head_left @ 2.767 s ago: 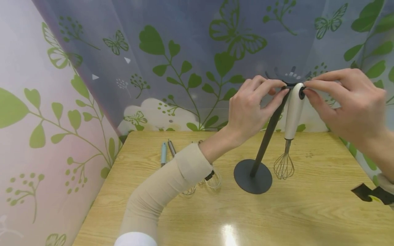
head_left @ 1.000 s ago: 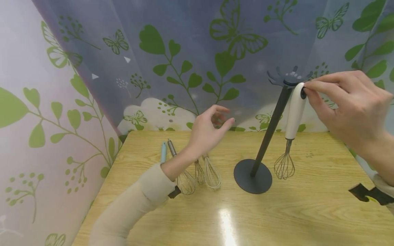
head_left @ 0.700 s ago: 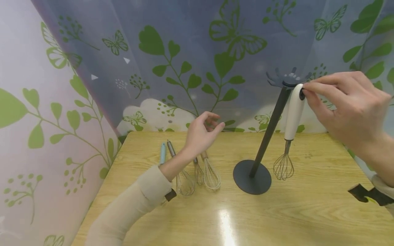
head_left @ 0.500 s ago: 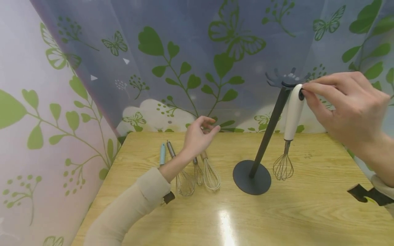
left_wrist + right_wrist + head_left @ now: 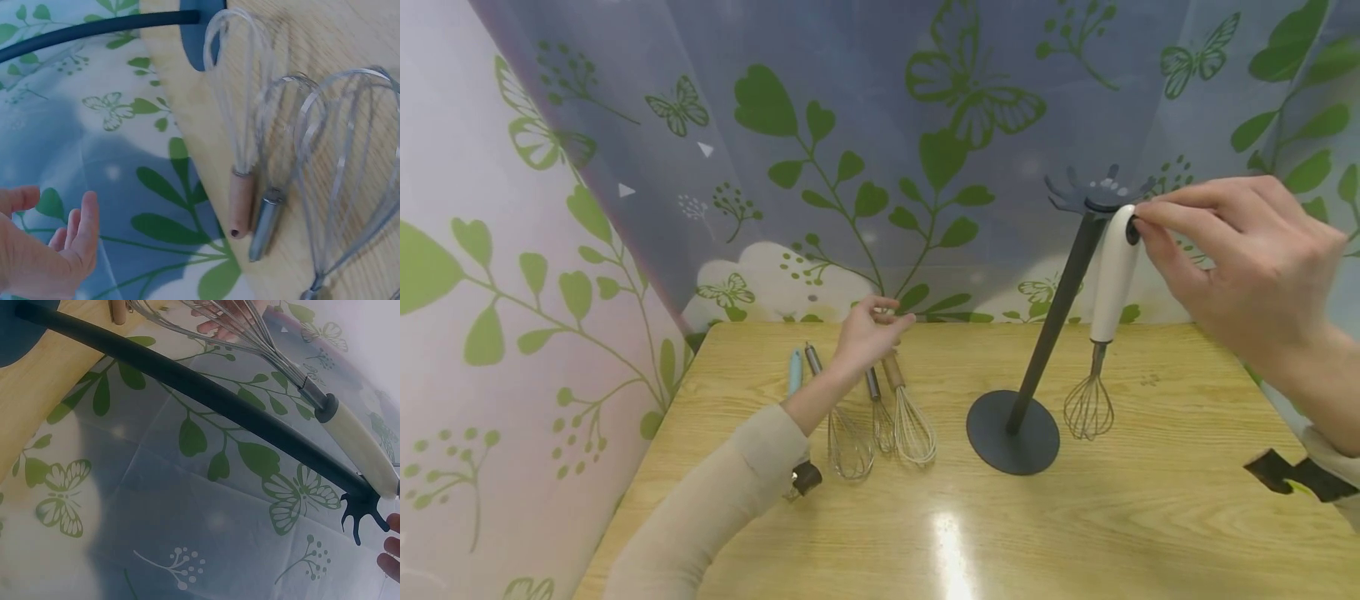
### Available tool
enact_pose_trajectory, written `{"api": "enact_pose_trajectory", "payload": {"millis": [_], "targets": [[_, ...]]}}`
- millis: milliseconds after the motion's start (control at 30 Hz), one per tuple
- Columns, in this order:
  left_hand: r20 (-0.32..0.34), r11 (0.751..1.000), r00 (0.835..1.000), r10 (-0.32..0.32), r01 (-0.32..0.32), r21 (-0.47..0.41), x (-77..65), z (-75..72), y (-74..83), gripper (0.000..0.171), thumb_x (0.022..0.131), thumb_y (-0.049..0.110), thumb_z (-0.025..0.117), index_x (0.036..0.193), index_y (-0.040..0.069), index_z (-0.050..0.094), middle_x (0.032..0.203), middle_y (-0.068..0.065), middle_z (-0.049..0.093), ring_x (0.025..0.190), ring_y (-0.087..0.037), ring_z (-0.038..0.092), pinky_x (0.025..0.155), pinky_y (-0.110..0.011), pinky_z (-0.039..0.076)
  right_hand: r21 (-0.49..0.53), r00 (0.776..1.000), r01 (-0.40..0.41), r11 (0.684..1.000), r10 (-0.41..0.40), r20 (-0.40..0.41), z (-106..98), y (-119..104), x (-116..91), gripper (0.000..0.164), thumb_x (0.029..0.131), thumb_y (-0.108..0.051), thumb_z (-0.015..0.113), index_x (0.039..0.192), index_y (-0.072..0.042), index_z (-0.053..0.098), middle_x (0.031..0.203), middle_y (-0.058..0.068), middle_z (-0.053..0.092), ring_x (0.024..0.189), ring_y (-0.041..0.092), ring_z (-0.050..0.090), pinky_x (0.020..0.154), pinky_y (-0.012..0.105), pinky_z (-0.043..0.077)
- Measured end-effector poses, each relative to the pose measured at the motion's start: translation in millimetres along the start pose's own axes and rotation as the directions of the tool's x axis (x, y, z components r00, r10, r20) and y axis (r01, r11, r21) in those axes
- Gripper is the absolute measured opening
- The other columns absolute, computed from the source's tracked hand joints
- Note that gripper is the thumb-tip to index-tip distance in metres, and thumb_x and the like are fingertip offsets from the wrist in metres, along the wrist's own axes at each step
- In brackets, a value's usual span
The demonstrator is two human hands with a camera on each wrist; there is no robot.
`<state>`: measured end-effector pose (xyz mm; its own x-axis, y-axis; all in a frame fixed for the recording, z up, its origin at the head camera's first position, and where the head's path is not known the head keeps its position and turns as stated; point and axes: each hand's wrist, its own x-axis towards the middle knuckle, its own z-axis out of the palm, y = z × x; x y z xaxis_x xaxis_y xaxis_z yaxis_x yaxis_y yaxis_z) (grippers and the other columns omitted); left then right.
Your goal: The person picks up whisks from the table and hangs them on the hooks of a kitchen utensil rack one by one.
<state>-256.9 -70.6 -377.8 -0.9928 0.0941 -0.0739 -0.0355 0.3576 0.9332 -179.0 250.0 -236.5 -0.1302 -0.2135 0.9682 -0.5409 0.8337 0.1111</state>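
Note:
A whisk with a white handle point(image 5: 1113, 275) hangs upright at the hook head of a dark stand point(image 5: 1065, 300), its wire end well above the table. My right hand point(image 5: 1251, 262) pinches the top of that handle between thumb and fingertips; in the right wrist view only some fingertips show at the edge. My left hand point(image 5: 863, 335) holds nothing, its fingers loosely bent, above the handle ends of the whisks at the table's back. Nearest to it are a wooden-handled whisk point(image 5: 913, 423) and a small metal whisk point(image 5: 873, 385).
A larger metal whisk point(image 5: 850, 446) and a light blue handle point(image 5: 795, 372), partly hidden by my left arm, lie further left. The stand's round base point(image 5: 988, 442) sits on the wooden table point(image 5: 1120, 517). A patterned curtain point(image 5: 850, 50) closes off the back.
My left hand has left the stand's top and moved left and down to the lying whisks. The right hand has stayed at the white handle's top, and the whisk hangs as before.

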Motion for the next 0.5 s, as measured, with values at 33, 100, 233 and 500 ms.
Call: {"api": "enact_pose_trajectory", "payload": {"millis": [33,100,233,500], "targets": [[0.004,1.000,1.000,-0.019,0.019,-0.002,1.4,-0.6,-2.0,0.054,0.101,0.030,0.073,0.146,0.006,0.056,0.134,-0.019,0.066,0.108,-0.033,0.072,0.088,-0.037,0.067,0.002,1.000,-0.001,1.000,0.001,-0.001,0.1,-0.3,-0.1,0.024,0.098,-0.016,0.072,0.086,0.003,0.080,0.084,0.026,0.075,0.080,0.048,0.066,0.055,0.064,0.039],[0.008,0.999,0.999,-0.051,0.051,-0.007,4.1,-1.5,-6.8,0.057,0.100,0.029,0.073,0.148,0.005,0.053,0.136,-0.020,0.066,0.111,-0.033,0.072,0.093,-0.040,0.066,0.003,1.000,-0.003,1.000,0.003,-0.004,0.2,-1.1,-0.1,0.025,0.098,-0.017,0.072,0.086,0.003,0.080,0.084,0.026,0.075,0.080,0.048,0.066,0.055,0.063,0.038],[0.025,0.994,0.995,-0.099,0.100,-0.037,9.1,-3.3,-18.3,0.063,0.100,0.025,0.073,0.152,0.001,0.047,0.139,-0.024,0.064,0.113,-0.037,0.072,0.101,-0.045,0.064,0.001,1.000,-0.008,1.000,0.008,-0.012,0.6,-3.2,0.0,0.021,0.096,-0.015,0.073,0.085,0.002,0.081,0.083,0.025,0.075,0.080,0.047,0.067,0.053,0.061,0.037],[-0.004,0.988,0.988,-0.152,0.152,-0.031,23.5,-4.5,-37.9,0.066,0.100,0.025,0.074,0.153,0.000,0.044,0.134,-0.024,0.066,0.077,-0.013,0.067,0.092,-0.036,0.067,0.010,0.999,-0.014,1.000,0.014,-0.042,1.2,-7.3,0.6,0.010,0.089,-0.006,0.077,0.084,0.002,0.080,0.081,0.025,0.075,0.076,0.048,0.065,0.052,0.058,0.035]]}}
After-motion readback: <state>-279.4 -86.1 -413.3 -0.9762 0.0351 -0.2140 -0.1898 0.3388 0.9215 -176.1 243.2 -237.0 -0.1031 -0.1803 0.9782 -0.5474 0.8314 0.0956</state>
